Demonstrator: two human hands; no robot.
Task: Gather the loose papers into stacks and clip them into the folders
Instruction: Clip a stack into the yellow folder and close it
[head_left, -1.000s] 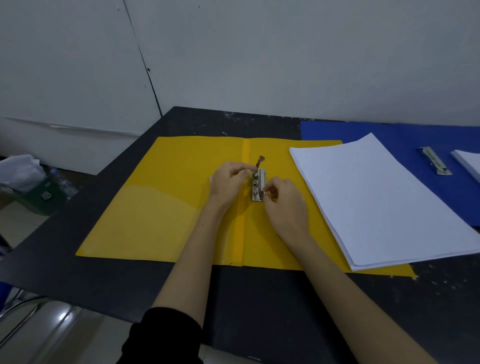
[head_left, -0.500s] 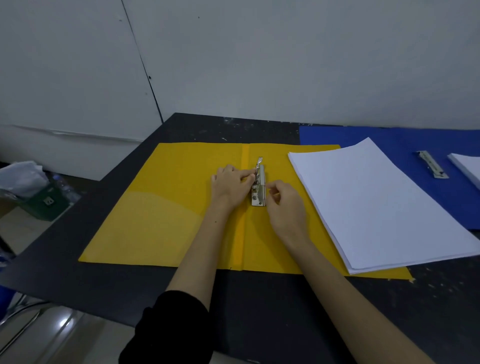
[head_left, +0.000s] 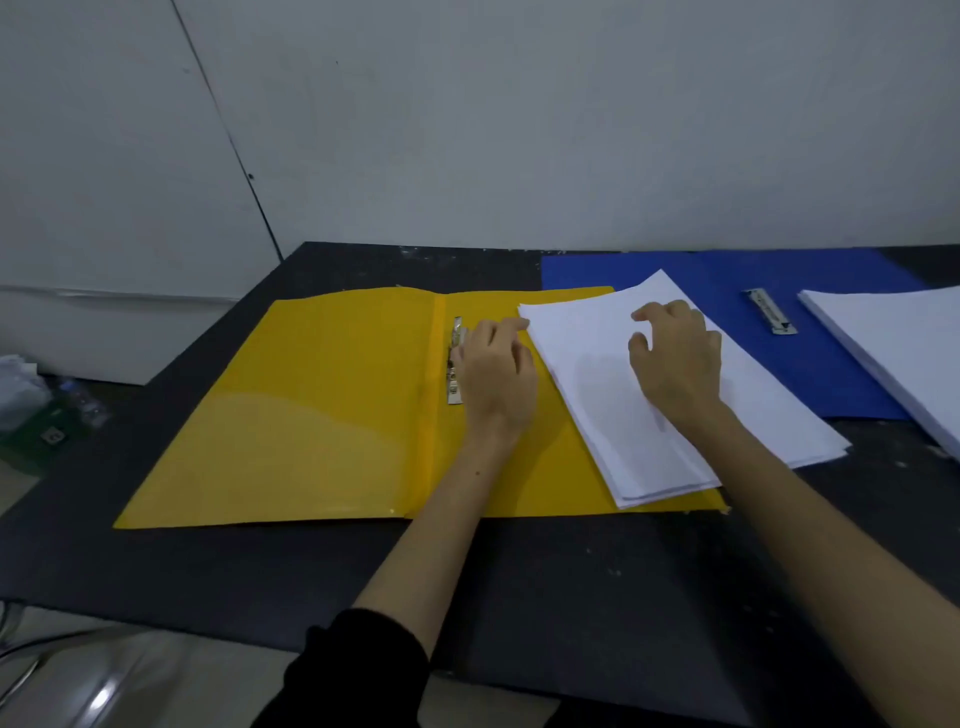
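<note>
Item: paper stack (head_left: 597, 364), half on yellow folder (head_left: 311, 405), desk (head_left: 208, 561).
L hand (head_left: 496, 371) flat beside metal clip (head_left: 456, 364), gripping nothing; R hand (head_left: 675, 358) open, fingers curled on stack. Risk: sheets fan/skew if dragged one-handed, missing clip.

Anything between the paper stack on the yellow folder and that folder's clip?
Yes: the left hand lies on the yellow folder between the paper stack and the clip, touching both. The right hand rests on top of the stack.
</note>
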